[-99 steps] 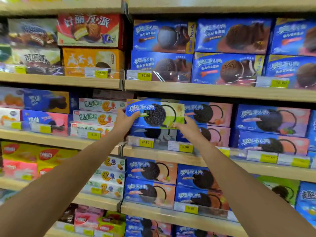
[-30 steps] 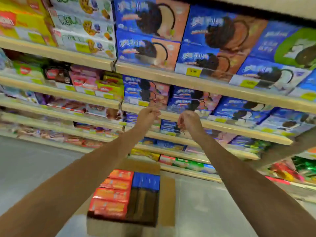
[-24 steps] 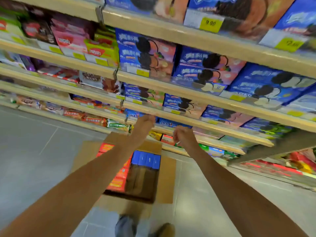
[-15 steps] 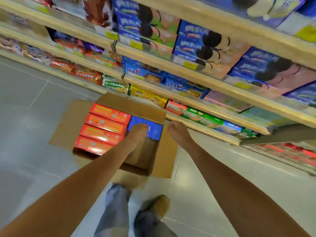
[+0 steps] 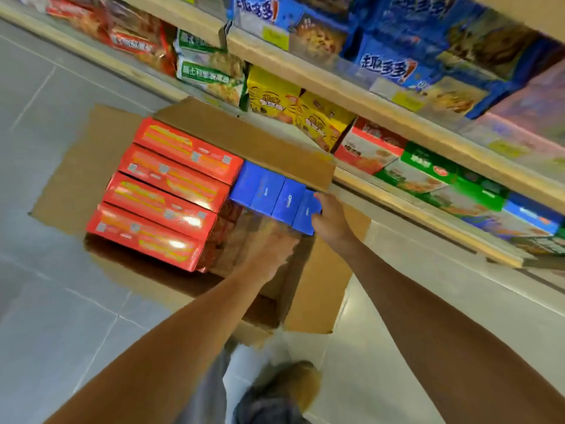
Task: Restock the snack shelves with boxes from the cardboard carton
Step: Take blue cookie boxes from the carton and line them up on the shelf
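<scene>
An open cardboard carton [image 5: 238,133] stands on the floor below the shelves. Several red boxes [image 5: 171,179] fill its left side. A short row of blue boxes [image 5: 266,191] stands on end at its far right, with an empty gap in front of them. My right hand [image 5: 331,223] grips the rightmost blue box [image 5: 304,211], thumb over its top edge. My left hand [image 5: 270,249], blurred, reaches into the gap with fingers stretched toward the near face of the blue row.
The lowest shelf edge [image 5: 412,209] runs just behind the carton, stocked with yellow boxes [image 5: 275,96], red-and-white boxes [image 5: 367,148] and green boxes [image 5: 434,172]. Grey tiled floor [image 5: 61,301] lies to the left. My shoes [image 5: 287,384] are in front of the carton.
I placed a blue box on the middle shelf, then my view dropped to the floor. Both hands came down empty into the carton, and the right hand took hold of the rightmost blue box.
</scene>
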Tool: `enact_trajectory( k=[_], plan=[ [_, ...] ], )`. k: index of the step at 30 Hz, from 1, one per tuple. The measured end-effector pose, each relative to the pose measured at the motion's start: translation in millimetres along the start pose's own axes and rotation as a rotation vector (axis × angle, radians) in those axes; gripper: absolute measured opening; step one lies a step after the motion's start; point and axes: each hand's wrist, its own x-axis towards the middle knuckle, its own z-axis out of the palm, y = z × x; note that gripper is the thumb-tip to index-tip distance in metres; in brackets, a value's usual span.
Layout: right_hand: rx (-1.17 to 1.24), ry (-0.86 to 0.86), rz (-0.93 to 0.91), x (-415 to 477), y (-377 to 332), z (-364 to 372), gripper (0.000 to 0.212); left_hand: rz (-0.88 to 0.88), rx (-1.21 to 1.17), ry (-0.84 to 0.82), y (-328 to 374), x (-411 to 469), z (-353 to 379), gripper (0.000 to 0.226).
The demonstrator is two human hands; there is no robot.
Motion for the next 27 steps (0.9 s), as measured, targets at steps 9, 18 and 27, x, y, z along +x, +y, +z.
enact_trajectory(
  k=[9,18,27],
  plan=[
    [-0.361,0.082,-0.158,28.4,20.3,11.4,0.059,-0.115,-0.163,-0.058,-9.7,57.8,6.6,0.037],
    [-0.466,0.094,-0.145,8.5,30.0,29.5,0.069,-0.031,-0.117,-0.106,-23.1,53.7,4.2,0.040],
    [-0.294,0.063,0.029,2.8,16.1,32.1,0.040,-0.092,-0.002,-0.167,-38.2,38.6,-13.7,0.048]
  ],
)
